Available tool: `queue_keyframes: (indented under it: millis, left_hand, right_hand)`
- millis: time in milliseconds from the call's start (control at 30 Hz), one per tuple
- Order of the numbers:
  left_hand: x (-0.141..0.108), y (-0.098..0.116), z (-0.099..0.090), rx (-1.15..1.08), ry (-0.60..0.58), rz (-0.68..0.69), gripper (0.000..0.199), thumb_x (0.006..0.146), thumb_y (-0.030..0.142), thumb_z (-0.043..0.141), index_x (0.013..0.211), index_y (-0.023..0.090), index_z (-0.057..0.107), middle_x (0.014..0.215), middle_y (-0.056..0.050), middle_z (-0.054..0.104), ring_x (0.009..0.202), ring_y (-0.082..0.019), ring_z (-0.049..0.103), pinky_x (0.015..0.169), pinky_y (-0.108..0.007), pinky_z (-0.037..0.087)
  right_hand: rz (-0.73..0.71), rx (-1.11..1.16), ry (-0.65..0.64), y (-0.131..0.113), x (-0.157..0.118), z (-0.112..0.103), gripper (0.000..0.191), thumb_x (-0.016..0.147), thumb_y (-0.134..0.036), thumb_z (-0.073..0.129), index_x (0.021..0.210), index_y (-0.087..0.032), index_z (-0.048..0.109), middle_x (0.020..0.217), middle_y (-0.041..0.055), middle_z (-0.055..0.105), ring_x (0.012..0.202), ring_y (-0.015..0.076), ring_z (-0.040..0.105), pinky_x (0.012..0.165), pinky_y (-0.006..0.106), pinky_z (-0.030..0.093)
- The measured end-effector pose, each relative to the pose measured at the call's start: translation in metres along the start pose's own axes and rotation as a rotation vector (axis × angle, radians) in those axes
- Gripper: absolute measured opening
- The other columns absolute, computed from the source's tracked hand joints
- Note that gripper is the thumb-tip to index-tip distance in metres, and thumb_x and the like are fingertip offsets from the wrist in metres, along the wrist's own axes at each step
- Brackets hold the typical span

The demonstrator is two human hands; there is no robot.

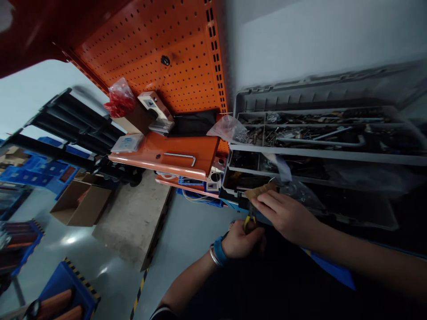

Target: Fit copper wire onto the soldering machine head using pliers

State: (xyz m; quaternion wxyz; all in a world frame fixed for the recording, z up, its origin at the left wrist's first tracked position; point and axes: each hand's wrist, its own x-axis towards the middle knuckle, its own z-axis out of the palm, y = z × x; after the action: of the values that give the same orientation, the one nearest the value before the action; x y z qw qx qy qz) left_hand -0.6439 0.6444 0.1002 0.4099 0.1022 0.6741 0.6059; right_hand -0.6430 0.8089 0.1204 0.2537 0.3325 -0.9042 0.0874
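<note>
One pair of yellow-handled pliers (247,221) sits gripped in the left hand (239,240), just below the brown cardboard-like piece (257,191) that the right hand (279,211) pinches by the grey toolbox (316,154); a loose grip, I reckon, could nip those close fingers.

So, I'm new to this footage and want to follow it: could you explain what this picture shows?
No machine here: a camera worn on someone's head looks forward and down at their own bare hands. The left hand, with a blue band at the wrist, holds a yellow-handled tool. The right hand pinches a small brown piece near that tool's tip. On the orange shelf lie a bent metal rod and a clear box. Beside it, an open grey toolbox holds metal tools.
</note>
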Motion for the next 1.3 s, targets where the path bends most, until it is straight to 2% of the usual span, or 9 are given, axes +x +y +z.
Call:
queue_keyframes:
  millis: [200,367,567,733,1033,1300]
  left_hand:
    - [-0.001,0.002,-0.002,0.010,-0.025,-0.031,0.051,0.071,0.061,0.051,0.050,0.014,0.050,0.045,-0.001,0.048,0.039,-0.007,0.042,0.040,-0.020,0.032]
    - [0.001,0.004,-0.005,-0.006,-0.024,-0.003,0.048,0.069,0.058,0.053,0.049,0.014,0.050,0.044,-0.001,0.049,0.040,-0.006,0.042,0.041,-0.019,0.034]
    - [0.002,0.001,-0.005,-0.062,-0.042,-0.061,0.053,0.062,0.065,0.055,0.051,0.014,0.051,0.043,0.000,0.048,0.037,-0.007,0.044,0.039,-0.021,0.036]
    - [0.000,0.000,-0.005,-0.048,-0.039,-0.064,0.052,0.062,0.064,0.057,0.052,0.014,0.051,0.043,0.000,0.049,0.037,-0.007,0.044,0.039,-0.020,0.035]
    - [0.000,0.000,-0.008,-0.023,-0.103,-0.035,0.054,0.065,0.065,0.055,0.050,0.013,0.052,0.043,0.000,0.049,0.038,-0.007,0.044,0.040,-0.020,0.035]
    - [-0.001,0.002,-0.010,0.022,-0.108,-0.009,0.059,0.064,0.071,0.053,0.050,0.013,0.051,0.044,-0.001,0.049,0.039,-0.006,0.044,0.040,-0.019,0.035]
  right_hand:
    - [-0.034,-0.027,-0.012,-0.001,0.000,-0.002,0.034,0.086,-0.009,0.032,0.097,-0.005,0.064,0.083,0.0128,0.058,0.077,0.0195,0.050,0.063,0.031,0.043]
    - [-0.081,0.021,0.005,-0.003,0.002,0.001,0.035,0.088,-0.011,0.030,0.096,-0.005,0.064,0.083,0.0116,0.058,0.078,0.0190,0.050,0.065,0.030,0.042]
    - [-0.018,-0.041,0.018,0.004,0.006,0.004,0.035,0.086,-0.009,0.031,0.094,-0.005,0.064,0.081,0.0117,0.057,0.076,0.0190,0.049,0.064,0.030,0.043]
    - [-0.124,0.002,-0.035,0.004,0.003,-0.002,0.034,0.085,-0.009,0.033,0.096,-0.004,0.064,0.086,0.0132,0.059,0.081,0.0210,0.050,0.068,0.032,0.045]
    - [-0.082,-0.034,-0.056,0.007,0.000,0.001,0.035,0.083,-0.009,0.033,0.098,-0.006,0.064,0.086,0.0135,0.060,0.083,0.0214,0.051,0.066,0.033,0.045]
    - [-0.088,-0.024,-0.056,0.003,-0.001,-0.002,0.034,0.083,-0.010,0.033,0.097,-0.006,0.065,0.087,0.0138,0.060,0.083,0.0212,0.050,0.067,0.034,0.044]
